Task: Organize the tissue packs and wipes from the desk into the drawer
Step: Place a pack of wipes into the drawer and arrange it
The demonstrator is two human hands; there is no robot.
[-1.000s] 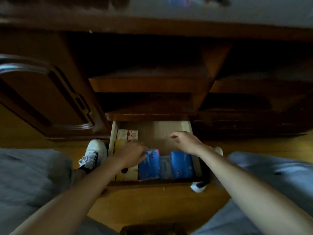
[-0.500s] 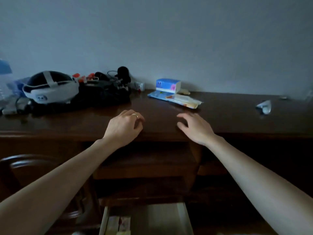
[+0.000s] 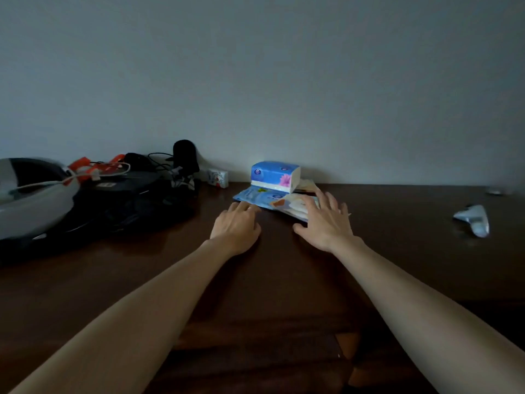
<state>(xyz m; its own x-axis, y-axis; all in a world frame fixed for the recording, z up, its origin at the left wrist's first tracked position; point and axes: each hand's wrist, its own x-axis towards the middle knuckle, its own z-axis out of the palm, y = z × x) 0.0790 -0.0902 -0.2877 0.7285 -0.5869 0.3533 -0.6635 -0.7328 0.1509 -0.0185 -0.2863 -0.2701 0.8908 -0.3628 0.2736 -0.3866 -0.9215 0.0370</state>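
Note:
A blue and white tissue pack (image 3: 275,176) stands at the back of the dark wooden desk (image 3: 397,251), near the wall. In front of it lie flat wipes packs (image 3: 272,201), blue on the left and pale with orange on the right. My left hand (image 3: 237,227) rests on the desk with its fingertips at the near left edge of the wipes. My right hand (image 3: 326,223) has its fingers spread over the right end of the wipes, holding nothing. A small white tissue pack (image 3: 218,178) with a red print stands further left. The drawer is out of view.
A white and black headset (image 3: 31,194), black gear and cables (image 3: 136,194) crowd the desk's left side. A black microphone-like object (image 3: 184,155) stands by the wall. A crumpled silver wrapper (image 3: 473,218) lies at the right. The wall closes the back.
The view rose from the open drawer to the desktop. Both hands left the drawer and moved forward across the desk to the wipes packs.

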